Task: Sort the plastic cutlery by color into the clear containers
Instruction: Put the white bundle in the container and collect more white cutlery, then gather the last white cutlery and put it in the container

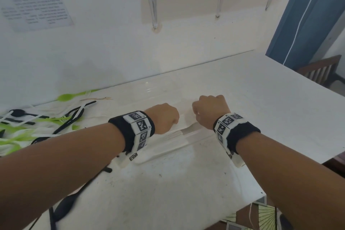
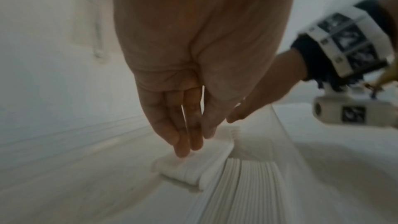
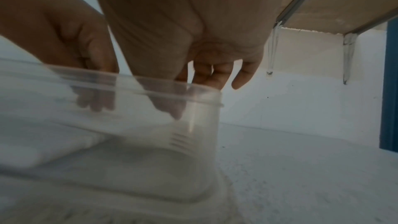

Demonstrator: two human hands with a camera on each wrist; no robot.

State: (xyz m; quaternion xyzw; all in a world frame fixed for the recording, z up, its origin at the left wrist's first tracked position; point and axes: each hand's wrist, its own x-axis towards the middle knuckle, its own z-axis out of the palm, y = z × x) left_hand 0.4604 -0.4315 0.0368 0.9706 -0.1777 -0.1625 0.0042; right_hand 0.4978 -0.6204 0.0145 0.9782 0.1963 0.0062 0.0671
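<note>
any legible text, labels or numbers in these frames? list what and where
Nothing reads as words.
Paper sheet on the wall: printed heading and paragraphs, too blurred to read.
Left wristband: black-and-white square marker codes with tiny printed digits beside them, too small to read.
Right wristband: same kind of marker codes, no readable text.
White cutlery and clear container: no markings visible.

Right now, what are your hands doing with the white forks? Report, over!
Left hand open, fingers on the white cutlery stack. Right hand open, reaching into the clear container. Unsorted pile waits left. Nothing blocking.
</note>
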